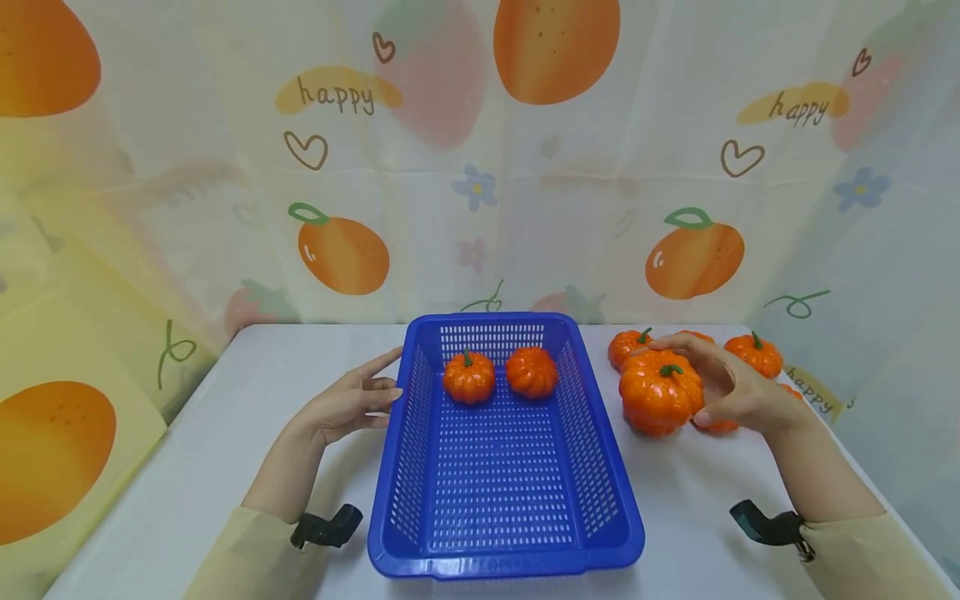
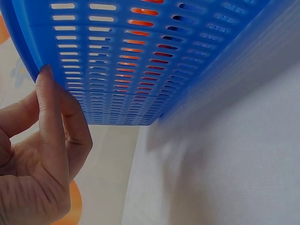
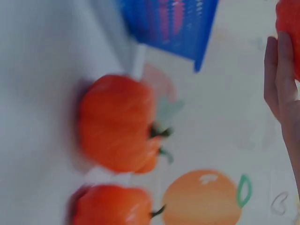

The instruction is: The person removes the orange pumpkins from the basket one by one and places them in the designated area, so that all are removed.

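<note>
- While gripped in the right hand (image 1: 727, 385), thumb on the near right side, fingers over the far side: held pumpkin (image 1: 658, 403), stem up, seemingly raised off the white table (image 1: 285, 367), just right of the blue basket (image 1: 506, 565) and apart from it.
- Noted at the basket's left rim: left hand (image 1: 347, 407), fingers loosely extended, touching without wrapping round.
- Observed inside, toward the far end: stemmed pumpkin (image 1: 468, 379) on the left, second pumpkin (image 1: 531, 372) beside it on the right, stem not visible, the two apart.
- Found at the far right, around and beyond the right hand: loose pumpkins (image 1: 753, 357), partly hidden, count uncertain.
- Advised, as a judgement: hold round the widest part, given a glossy, likely slippery skin; raise above the right rim before any move left; lower gently rather than drop; steady the left rim lightly, without tugging.
- Recorded behind everything: printed cloth backdrop (image 1: 555, 217).
</note>
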Demonstrator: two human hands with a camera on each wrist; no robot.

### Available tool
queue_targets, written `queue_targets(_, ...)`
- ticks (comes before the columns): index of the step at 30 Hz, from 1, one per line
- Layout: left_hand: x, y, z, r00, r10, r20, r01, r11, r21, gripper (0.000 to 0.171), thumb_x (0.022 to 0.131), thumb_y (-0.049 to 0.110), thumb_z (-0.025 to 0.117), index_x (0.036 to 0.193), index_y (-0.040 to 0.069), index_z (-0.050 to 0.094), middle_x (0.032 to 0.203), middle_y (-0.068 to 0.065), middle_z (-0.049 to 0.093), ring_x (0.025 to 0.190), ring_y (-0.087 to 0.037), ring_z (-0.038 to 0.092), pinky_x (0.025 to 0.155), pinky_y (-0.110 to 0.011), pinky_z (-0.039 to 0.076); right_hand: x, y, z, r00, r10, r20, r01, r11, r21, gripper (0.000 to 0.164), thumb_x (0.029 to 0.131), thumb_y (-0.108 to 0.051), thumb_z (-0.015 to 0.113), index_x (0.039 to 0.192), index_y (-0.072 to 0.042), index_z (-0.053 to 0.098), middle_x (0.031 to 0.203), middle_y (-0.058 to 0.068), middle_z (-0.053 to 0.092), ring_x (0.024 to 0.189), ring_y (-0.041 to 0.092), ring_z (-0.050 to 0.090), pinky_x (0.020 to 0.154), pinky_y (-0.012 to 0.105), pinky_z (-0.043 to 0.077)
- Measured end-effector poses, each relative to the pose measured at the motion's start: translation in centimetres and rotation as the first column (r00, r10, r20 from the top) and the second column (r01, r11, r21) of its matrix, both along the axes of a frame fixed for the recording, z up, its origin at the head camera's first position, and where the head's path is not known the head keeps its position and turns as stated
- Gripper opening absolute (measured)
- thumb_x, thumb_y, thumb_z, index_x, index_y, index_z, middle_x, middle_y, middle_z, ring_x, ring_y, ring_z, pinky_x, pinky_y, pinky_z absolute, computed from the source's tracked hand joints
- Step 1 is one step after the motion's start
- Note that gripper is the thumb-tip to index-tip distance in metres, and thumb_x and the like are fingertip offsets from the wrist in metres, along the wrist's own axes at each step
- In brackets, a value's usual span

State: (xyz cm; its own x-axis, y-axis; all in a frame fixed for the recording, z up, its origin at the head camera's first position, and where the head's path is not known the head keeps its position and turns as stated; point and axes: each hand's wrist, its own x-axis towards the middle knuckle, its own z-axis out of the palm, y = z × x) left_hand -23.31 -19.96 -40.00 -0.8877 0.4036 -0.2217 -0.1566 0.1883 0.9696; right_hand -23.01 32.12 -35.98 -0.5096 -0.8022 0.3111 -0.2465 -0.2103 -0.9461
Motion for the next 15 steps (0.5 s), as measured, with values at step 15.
queue_targets(15, 0.2, 0.1, 0.0, 1.000, 0.012, 0.003, -0.012, 1.000, 0.000, 0.084, 0.096, 0.019, 0.063, 0.161, 0.024, 0.008, 0.100, 0.000, 0.060, 0.081, -0.010, 0.066, 0.081, -0.025, 0.060, 0.8, 5.1, -5.1, 0.993, -0.050, 0.106, 0.013, 0.946, 0.324, 0.074, 0.077, 0.001, 0.066, 0.145, -0.007, 0.036, 0.148, -0.006, 0.041, 0.135, 0.002, 0.041, 0.109, 0.022, 0.045)
